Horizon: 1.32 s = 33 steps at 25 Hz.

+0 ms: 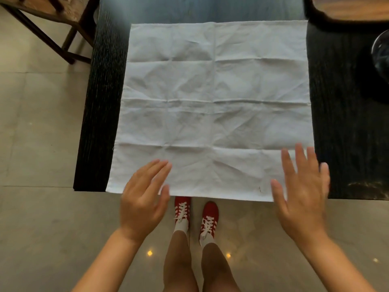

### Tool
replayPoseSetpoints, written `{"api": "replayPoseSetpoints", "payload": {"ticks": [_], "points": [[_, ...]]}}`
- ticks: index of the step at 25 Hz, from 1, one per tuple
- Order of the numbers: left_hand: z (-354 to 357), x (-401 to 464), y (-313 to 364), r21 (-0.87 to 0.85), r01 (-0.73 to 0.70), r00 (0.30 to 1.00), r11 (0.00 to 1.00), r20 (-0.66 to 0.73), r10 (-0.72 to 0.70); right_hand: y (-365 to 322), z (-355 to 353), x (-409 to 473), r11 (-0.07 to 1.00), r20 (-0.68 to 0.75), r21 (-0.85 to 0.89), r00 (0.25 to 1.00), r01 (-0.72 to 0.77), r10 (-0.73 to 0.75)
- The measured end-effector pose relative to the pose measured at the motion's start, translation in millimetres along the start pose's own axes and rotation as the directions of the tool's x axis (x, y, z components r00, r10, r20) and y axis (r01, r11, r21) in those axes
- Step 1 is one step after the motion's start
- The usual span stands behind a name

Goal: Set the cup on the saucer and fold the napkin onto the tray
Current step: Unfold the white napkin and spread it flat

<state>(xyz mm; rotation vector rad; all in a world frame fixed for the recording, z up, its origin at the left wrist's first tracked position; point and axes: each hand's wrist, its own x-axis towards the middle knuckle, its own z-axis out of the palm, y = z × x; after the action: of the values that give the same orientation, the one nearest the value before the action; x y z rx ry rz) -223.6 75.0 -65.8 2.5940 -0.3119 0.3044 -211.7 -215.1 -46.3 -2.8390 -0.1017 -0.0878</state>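
Observation:
A large white cloth napkin (214, 106) lies spread flat on a black table (345, 123), creased into a grid of old fold lines. Its near edge runs along the table's front edge. My left hand (143, 199) hovers open over the napkin's near left corner, fingers together and pointing away. Over the near right corner my right hand (303, 190) is open with its fingers spread. Neither hand holds anything. A wooden tray (349, 9) with a dark rim shows partly at the top right. No cup or saucer is clearly visible.
A round glass object (382, 53) sits at the right edge of the table. A wooden chair (48, 20) stands on the tiled floor at the upper left. My legs and red shoes (195, 216) are right below the table's front edge.

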Motion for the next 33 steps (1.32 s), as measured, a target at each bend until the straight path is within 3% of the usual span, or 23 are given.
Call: {"api": "replayPoseSetpoints", "payload": {"ticks": [4,7,11,14,18,19,21,23,24,29,33], "points": [[51,56,40,0.211,0.002,0.964,0.977,0.260,-0.058,-66,40,36,0.998,0.111,-0.043,0.992,-0.055,0.059],[64,64,27,0.286,-0.036,0.924,0.957,0.375,-0.078,-56,54,41,0.992,0.183,-0.129,0.982,-0.016,0.040],[46,60,-15,0.324,0.025,0.925,0.946,0.352,-0.145,8,36,38,0.981,0.204,-0.190,0.977,-0.029,0.068],[30,62,-44,0.331,0.191,0.909,0.924,0.294,-0.294,37,26,42,0.969,0.186,-0.216,0.970,-0.116,0.158],[11,68,-60,0.414,0.428,0.837,0.803,0.152,-0.525,25,13,42,0.957,0.109,-0.215,0.969,-0.194,0.221],[12,73,-54,0.408,0.408,0.860,0.817,0.129,-0.494,12,12,47,0.966,0.075,-0.187,0.978,-0.179,0.196],[23,92,-33,0.371,0.186,0.947,0.910,0.177,-0.266,-21,19,71,0.989,0.033,-0.130,0.997,-0.066,0.071],[48,119,-12,0.338,-0.060,0.966,0.939,0.256,-0.031,-49,37,108,0.997,0.022,-0.077,1.000,0.014,-0.013],[60,131,-4,0.327,-0.110,0.959,0.938,0.285,0.013,-58,47,123,0.998,0.038,-0.064,0.999,0.031,-0.028],[73,155,-25,0.300,-0.126,0.930,0.946,0.369,0.007,-36,68,153,0.983,0.141,-0.140,0.985,0.118,-0.098],[50,166,-75,0.293,0.015,0.937,0.956,0.329,-0.115,20,49,175,0.988,0.184,-0.135,0.982,0.075,-0.050]]}}
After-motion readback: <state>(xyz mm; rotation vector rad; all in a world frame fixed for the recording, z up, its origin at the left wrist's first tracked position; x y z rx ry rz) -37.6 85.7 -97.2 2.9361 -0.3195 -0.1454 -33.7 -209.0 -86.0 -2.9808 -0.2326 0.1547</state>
